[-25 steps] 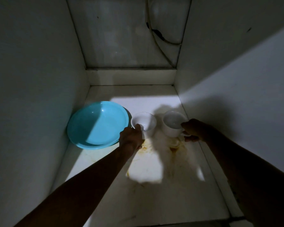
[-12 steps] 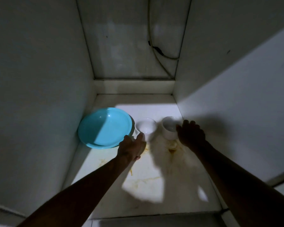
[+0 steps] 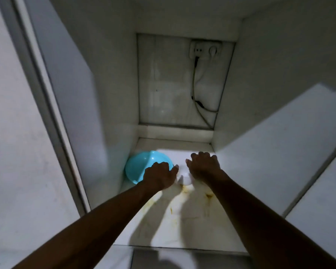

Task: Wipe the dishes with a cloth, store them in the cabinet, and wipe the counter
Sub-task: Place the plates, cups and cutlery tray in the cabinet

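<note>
Storing step: left hand point(image 3: 159, 174) and right hand point(image 3: 204, 165) hover with relaxed fingers, holding nothing, over a white cup point(image 3: 185, 178) on the cabinet floor point(image 3: 182, 226). Blue plate point(image 3: 139, 167) sits at 9 o'clock. Next probably calls for withdrawing and wiping the surface.

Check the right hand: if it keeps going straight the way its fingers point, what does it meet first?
Probably nothing near: the right hand points deeper into the cabinet over bare lit shelf; the back wall comes first. Depth unclear; a white cup shows beneath it.
</note>
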`<control>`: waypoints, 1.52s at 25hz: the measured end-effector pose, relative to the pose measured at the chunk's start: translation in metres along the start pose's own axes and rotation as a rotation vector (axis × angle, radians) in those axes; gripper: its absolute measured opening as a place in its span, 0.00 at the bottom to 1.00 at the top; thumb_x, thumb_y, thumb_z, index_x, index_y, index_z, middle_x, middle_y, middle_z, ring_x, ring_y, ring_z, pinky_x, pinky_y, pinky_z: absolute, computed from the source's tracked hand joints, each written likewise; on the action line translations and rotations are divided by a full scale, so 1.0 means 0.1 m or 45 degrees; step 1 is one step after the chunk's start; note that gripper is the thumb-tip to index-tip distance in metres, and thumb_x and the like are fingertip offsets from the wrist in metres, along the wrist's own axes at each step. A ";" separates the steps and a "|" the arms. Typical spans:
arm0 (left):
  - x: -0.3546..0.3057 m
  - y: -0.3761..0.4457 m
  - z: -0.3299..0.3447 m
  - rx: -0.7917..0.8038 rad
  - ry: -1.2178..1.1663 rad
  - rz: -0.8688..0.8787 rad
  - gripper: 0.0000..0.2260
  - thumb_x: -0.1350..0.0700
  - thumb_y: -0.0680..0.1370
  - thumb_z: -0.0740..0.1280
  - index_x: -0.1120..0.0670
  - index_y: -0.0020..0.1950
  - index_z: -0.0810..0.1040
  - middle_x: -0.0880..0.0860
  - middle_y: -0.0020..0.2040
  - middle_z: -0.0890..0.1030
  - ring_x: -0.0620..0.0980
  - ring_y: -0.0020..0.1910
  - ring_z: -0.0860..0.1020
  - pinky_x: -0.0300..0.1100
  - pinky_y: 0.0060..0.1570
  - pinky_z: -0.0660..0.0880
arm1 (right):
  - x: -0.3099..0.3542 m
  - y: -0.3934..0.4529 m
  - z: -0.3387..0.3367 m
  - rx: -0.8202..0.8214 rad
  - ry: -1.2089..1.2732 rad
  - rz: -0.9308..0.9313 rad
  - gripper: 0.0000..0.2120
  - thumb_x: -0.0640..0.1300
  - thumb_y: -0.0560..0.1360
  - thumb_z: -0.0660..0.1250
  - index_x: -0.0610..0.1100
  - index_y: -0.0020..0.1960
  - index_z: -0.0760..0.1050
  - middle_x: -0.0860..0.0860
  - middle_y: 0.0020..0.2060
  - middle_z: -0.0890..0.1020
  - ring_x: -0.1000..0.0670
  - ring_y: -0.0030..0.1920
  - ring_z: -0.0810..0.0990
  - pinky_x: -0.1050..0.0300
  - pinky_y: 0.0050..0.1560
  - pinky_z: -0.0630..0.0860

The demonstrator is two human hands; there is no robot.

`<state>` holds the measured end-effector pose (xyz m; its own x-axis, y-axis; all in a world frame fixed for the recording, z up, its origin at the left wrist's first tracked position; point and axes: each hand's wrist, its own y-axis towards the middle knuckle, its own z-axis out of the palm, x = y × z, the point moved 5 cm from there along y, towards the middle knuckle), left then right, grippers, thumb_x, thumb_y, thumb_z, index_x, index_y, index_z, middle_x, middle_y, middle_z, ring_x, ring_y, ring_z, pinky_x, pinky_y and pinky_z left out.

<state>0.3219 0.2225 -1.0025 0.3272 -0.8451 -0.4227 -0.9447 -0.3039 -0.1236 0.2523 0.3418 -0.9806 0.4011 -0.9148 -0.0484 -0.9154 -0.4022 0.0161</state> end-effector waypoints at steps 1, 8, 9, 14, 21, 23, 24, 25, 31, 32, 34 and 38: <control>-0.05 -0.03 -0.15 -0.034 0.032 0.026 0.26 0.43 0.82 0.49 0.59 0.71 0.68 0.58 0.71 0.70 0.56 0.71 0.66 0.49 0.69 0.61 | 0.05 -0.02 -0.15 -0.010 -0.025 -0.008 0.22 0.53 0.82 0.49 0.42 0.69 0.67 0.42 0.67 0.72 0.42 0.67 0.69 0.46 0.67 0.62; -0.47 -0.75 -1.48 -0.008 0.183 -0.013 0.22 0.47 0.83 0.49 0.59 0.69 0.68 0.59 0.69 0.71 0.57 0.70 0.66 0.48 0.67 0.63 | 0.30 -0.56 -1.38 0.157 -0.027 -0.035 0.20 0.50 0.82 0.49 0.42 0.69 0.67 0.42 0.67 0.70 0.40 0.67 0.67 0.44 0.67 0.62; -0.57 -0.95 -1.73 0.042 0.180 -0.033 0.21 0.48 0.83 0.49 0.59 0.69 0.68 0.59 0.69 0.71 0.57 0.70 0.66 0.48 0.68 0.62 | 0.34 -0.74 -1.63 0.258 -0.016 -0.042 0.20 0.49 0.82 0.49 0.42 0.70 0.66 0.42 0.68 0.69 0.40 0.67 0.66 0.43 0.67 0.62; -1.13 -2.03 -2.91 0.175 0.156 -0.084 0.20 0.48 0.83 0.50 0.59 0.68 0.68 0.59 0.69 0.71 0.57 0.68 0.69 0.47 0.66 0.65 | 0.52 -1.75 -3.21 0.553 0.278 0.008 0.20 0.46 0.83 0.52 0.41 0.72 0.64 0.41 0.71 0.67 0.41 0.71 0.65 0.47 0.70 0.61; -1.84 -3.16 -4.25 0.070 0.142 -0.050 0.19 0.48 0.82 0.53 0.57 0.68 0.69 0.57 0.68 0.73 0.56 0.68 0.70 0.46 0.65 0.66 | 0.44 -2.78 -4.97 0.419 0.244 -0.113 0.19 0.48 0.82 0.52 0.40 0.68 0.68 0.40 0.65 0.73 0.41 0.64 0.73 0.49 0.63 0.71; -2.10 -3.44 -4.65 0.002 0.186 0.007 0.18 0.49 0.82 0.54 0.58 0.66 0.71 0.57 0.67 0.74 0.56 0.67 0.71 0.45 0.63 0.67 | 0.33 -3.01 -5.45 0.378 0.263 -0.087 0.18 0.48 0.81 0.54 0.39 0.65 0.70 0.40 0.63 0.75 0.41 0.63 0.74 0.50 0.62 0.72; -2.24 -3.55 -4.84 -0.032 0.181 0.030 0.18 0.50 0.81 0.55 0.58 0.64 0.72 0.58 0.65 0.75 0.57 0.65 0.72 0.45 0.61 0.69 | 0.26 -3.11 -5.70 0.351 0.284 -0.057 0.17 0.48 0.80 0.55 0.40 0.64 0.70 0.40 0.63 0.75 0.41 0.63 0.75 0.51 0.61 0.72; -2.37 -3.62 -5.02 -0.065 0.160 0.048 0.17 0.50 0.81 0.55 0.59 0.62 0.74 0.59 0.63 0.76 0.58 0.64 0.73 0.46 0.60 0.70 | 0.20 -3.17 -5.94 0.314 0.297 -0.034 0.17 0.48 0.80 0.56 0.40 0.64 0.71 0.41 0.63 0.75 0.41 0.63 0.75 0.52 0.61 0.72; -2.95 -3.86 -5.87 -0.243 0.081 0.098 0.15 0.51 0.79 0.58 0.60 0.57 0.77 0.62 0.60 0.78 0.60 0.61 0.76 0.49 0.59 0.72 | -0.12 -3.35 -6.98 0.099 0.363 0.122 0.17 0.44 0.79 0.56 0.41 0.65 0.70 0.42 0.65 0.73 0.43 0.66 0.73 0.52 0.63 0.70; -3.00 -3.87 -5.96 -0.255 0.089 0.105 0.15 0.51 0.79 0.58 0.60 0.56 0.77 0.63 0.59 0.78 0.61 0.60 0.76 0.49 0.58 0.72 | -0.16 -3.36 -7.10 0.078 0.367 0.147 0.17 0.44 0.79 0.55 0.40 0.66 0.70 0.42 0.66 0.73 0.43 0.66 0.72 0.52 0.63 0.70; -3.09 -3.85 -6.10 -0.283 0.095 0.130 0.15 0.51 0.79 0.59 0.60 0.56 0.78 0.63 0.59 0.79 0.62 0.59 0.76 0.49 0.57 0.73 | -0.27 -3.37 -7.27 0.032 0.369 0.198 0.18 0.45 0.80 0.55 0.39 0.67 0.69 0.41 0.67 0.72 0.42 0.67 0.72 0.51 0.64 0.70; -3.13 -3.59 -6.26 -0.271 0.097 0.184 0.15 0.51 0.80 0.58 0.58 0.55 0.80 0.61 0.55 0.81 0.60 0.55 0.79 0.49 0.55 0.75 | -0.40 -3.19 -7.34 -0.023 0.425 0.262 0.16 0.44 0.79 0.56 0.39 0.64 0.71 0.40 0.64 0.74 0.41 0.64 0.74 0.50 0.62 0.71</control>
<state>0.5739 0.3213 -0.2639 0.1976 -0.9148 -0.3522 -0.9581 -0.2562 0.1279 0.5535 0.4785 -0.2506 0.2012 -0.9371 0.2852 -0.9783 -0.2071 0.0096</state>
